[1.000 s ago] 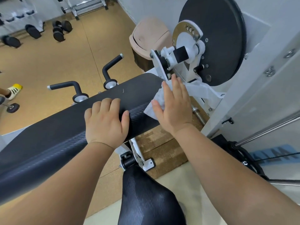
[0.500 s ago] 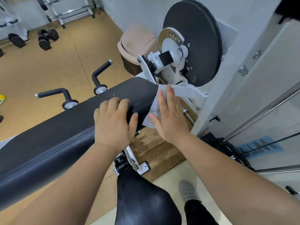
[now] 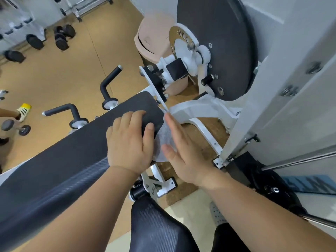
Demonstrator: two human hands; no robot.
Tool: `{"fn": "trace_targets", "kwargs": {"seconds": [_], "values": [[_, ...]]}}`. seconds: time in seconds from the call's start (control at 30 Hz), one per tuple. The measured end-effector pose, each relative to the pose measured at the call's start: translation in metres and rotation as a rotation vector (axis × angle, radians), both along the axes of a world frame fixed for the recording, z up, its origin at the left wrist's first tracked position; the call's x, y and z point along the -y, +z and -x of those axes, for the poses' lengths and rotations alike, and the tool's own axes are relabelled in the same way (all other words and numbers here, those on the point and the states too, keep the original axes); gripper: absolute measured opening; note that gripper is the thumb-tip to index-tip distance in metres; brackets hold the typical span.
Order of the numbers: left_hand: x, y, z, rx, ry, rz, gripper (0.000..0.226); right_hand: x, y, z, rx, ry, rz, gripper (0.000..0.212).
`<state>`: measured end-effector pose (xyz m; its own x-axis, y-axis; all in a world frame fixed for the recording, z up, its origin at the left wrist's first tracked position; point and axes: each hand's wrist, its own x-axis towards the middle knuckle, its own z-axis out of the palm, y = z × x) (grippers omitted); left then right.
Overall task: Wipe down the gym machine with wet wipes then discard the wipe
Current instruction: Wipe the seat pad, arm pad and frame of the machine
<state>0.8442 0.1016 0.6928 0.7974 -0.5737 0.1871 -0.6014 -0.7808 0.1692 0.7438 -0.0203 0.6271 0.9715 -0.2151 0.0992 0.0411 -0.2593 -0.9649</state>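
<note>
At the far left of the gym floor lie dumbbells (image 3: 61, 38) and, nearer, a foot in a yellow and white shoe (image 3: 24, 109). Two black handles (image 3: 60, 110) stand just beyond the long black pad (image 3: 63, 151) that crosses the view.

Near the pad's right end the left hand (image 3: 129, 142) rests on top, fingers laid loosely over the surface and the thumb down its side, gripping nothing. Just beside that thumb is the wipe (image 3: 163, 138), spread against the end of the pad. The right hand (image 3: 185, 157) presses it there with straight, flat fingers, not curled round it.

I judge the wipe to be light, limp and damp. It should cling to the pad and bunch easily, so the sure way to lift it is to pinch a free edge or gather it into the palm.

Beyond the hands stands a pink bin (image 3: 154, 35), with a black disc (image 3: 223, 33) and the white frame (image 3: 200, 108) to its right.

Much of the wipe is covered by the right hand, so its full extent is unclear. The pad's end face is hidden, the bin is partly blocked by the machine's fittings, and the pad's near left part is blurred.
</note>
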Motion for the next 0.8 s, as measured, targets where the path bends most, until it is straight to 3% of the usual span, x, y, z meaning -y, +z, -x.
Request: {"fn": "trace_targets", "kwargs": {"seconds": [0.2,0.3,0.43,0.63,0.8], "values": [[-0.001,0.000,0.000,-0.017,-0.028,0.033,0.056,0.037,0.015,-0.058,-0.225,0.136,-0.311,0.062],[0.001,0.000,0.001,-0.028,-0.025,0.031,0.057,0.033,0.016,-0.059,-0.211,0.117,-0.379,0.057],[0.001,0.001,0.003,-0.027,-0.031,0.026,0.053,0.007,0.001,-0.010,-0.105,-0.010,-0.166,0.057],[0.002,0.002,0.003,-0.016,-0.037,-0.002,0.054,0.014,0.001,-0.022,-0.122,-0.034,-0.192,0.058],[0.001,0.003,0.004,-0.025,-0.057,-0.020,0.057,0.006,0.007,-0.017,0.002,-0.062,0.142,0.060]]}}
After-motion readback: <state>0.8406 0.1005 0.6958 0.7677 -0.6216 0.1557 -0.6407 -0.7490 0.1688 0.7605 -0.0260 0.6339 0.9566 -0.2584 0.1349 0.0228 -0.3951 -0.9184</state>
